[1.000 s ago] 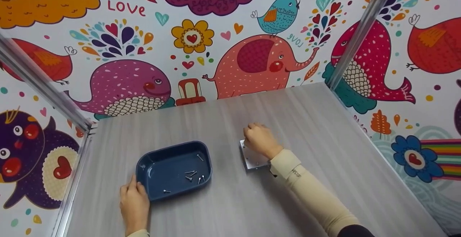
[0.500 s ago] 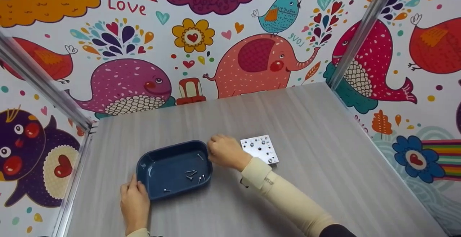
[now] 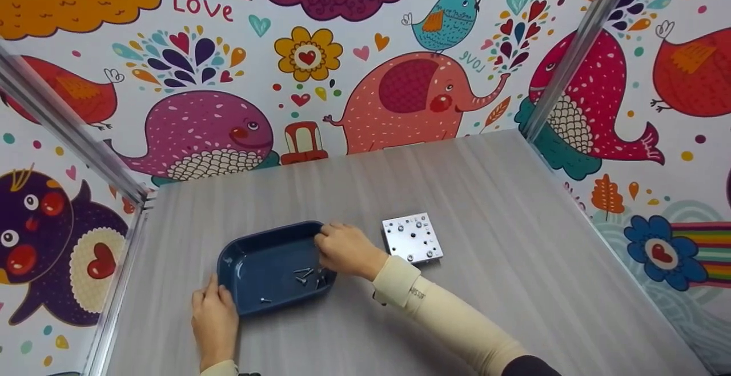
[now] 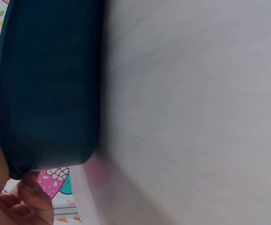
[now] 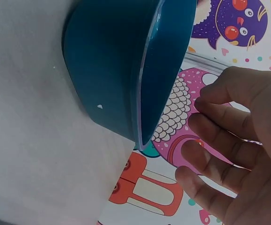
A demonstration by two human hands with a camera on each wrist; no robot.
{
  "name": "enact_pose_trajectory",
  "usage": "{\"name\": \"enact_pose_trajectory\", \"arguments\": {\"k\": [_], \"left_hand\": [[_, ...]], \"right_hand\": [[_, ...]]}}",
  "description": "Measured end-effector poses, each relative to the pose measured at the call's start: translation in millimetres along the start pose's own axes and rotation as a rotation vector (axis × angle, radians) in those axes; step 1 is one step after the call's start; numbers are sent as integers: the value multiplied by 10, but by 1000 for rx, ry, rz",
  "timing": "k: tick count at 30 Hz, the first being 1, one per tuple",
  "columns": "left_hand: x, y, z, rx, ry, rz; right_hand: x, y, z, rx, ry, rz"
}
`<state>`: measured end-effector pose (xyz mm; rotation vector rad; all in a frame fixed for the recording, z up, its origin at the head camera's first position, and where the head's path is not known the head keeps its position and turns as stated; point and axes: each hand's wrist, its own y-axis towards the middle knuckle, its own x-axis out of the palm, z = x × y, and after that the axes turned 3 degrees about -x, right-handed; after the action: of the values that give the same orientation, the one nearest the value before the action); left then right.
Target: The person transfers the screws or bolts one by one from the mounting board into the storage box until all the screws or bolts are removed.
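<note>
A dark blue tray (image 3: 268,267) with raised walls sits on the table at the left in the head view. Several metal screws (image 3: 304,276) lie inside it, mostly near its right end. My left hand (image 3: 215,322) holds the tray's left end by the rim, fingers on the edge. Over the right end hovers my right hand (image 3: 348,249), covering some of the screws there. In the right wrist view its fingers (image 5: 210,159) are loosely bent, and nothing shows between them. Right of this hand lies a square metal block (image 3: 412,238) with holes and several screw heads in its top.
The grey wood-grain table (image 3: 485,193) extends behind and to the right of the block. Walls printed with cartoon animals (image 3: 411,102) enclose it at the back and sides. Metal corner posts (image 3: 577,56) stand at the back corners.
My right hand has moved left from above the metal block to the tray's right end and over its rim. The block is uncovered now. My left hand stays on the tray.
</note>
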<state>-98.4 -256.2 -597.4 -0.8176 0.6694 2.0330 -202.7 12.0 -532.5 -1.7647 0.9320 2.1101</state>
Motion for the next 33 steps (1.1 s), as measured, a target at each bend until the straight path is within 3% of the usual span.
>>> {"name": "enact_pose_trajectory", "arguments": {"k": [8,17,24,33], "left_hand": [[6,7,-9,-2,12,-10],[-11,28,-8,-35,24,-52],[-9,37,-27,-41,32,-45],[-1,38,-11,-21,28,-39]], "right_hand": [[9,-142,235,55,13,-10],[-56,-513,809,139,76,-9],[-123,-794,1270,195,89,26],[-191,-1031,1577,334,144,6]]}}
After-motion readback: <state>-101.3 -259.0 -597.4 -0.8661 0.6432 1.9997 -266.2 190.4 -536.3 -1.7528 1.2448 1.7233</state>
